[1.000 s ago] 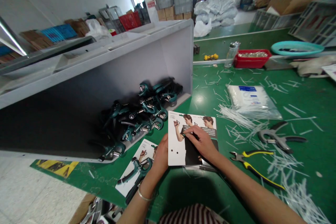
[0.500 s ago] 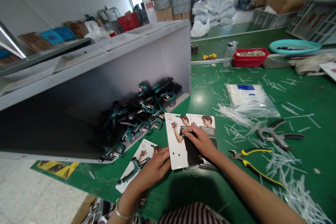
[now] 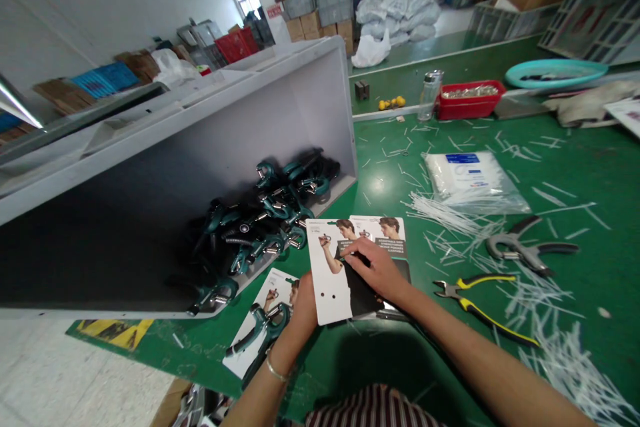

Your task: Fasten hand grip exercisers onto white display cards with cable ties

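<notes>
A printed backing card [image 3: 325, 310] with two small holes stands tilted before me, overlapping a second printed card [image 3: 399, 232]. My right hand [image 3: 375, 268] lies across the front card, fingers bent and pressed together near its middle; whatever is between them is too small to make out. My left hand [image 3: 304, 307] reaches behind the front card's left edge, so its fingers are hidden. Beside the left forearm, a teal and black hand grip strengthener [image 3: 257, 328] rests on another printed card [image 3: 243, 340].
A grey crate [image 3: 320, 107] on its side holds several hand grip strengtheners [image 3: 273, 203]. To the right lie yellow-handled cutters [image 3: 470, 297], grey-black pliers [image 3: 525, 247], loose white cable ties [image 3: 450, 213] and a plastic bag of ties [image 3: 470, 180]. Farther back stands a red tray [image 3: 470, 103].
My left hand has slid further behind the front card, hiding its fingers and uncovering more of the grip strengthener beside it. My right hand stays on the card. The view has shifted slightly.
</notes>
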### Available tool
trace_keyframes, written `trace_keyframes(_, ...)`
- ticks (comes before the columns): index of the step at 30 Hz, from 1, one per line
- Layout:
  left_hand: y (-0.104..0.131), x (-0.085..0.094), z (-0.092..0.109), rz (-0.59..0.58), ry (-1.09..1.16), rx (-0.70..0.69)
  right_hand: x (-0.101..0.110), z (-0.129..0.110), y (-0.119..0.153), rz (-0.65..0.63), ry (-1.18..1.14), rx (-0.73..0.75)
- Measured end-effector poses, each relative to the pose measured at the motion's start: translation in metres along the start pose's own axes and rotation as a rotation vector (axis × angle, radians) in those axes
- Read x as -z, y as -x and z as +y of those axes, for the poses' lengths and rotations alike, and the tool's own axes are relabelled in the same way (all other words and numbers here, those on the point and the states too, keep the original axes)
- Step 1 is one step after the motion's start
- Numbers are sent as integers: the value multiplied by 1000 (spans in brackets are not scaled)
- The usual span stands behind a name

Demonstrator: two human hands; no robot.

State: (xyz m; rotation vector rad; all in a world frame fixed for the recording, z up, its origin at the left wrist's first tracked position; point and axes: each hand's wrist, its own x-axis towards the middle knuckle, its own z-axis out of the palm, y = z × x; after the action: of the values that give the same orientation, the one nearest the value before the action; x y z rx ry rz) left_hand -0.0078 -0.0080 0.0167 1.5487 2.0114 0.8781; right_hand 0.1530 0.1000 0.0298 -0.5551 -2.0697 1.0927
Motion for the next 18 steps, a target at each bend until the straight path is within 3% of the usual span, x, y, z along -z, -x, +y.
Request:
trace_keyframes(6,9,3,9,139,-2,-133,0,-2,0,8,-12,61)
trace_keyframes(13,-4,7,13,18,-20,2,-1,-1,2,-52,37,127)
trace_keyframes(18,0,13,11,50,138,105,0,-5,2,-70,16,114)
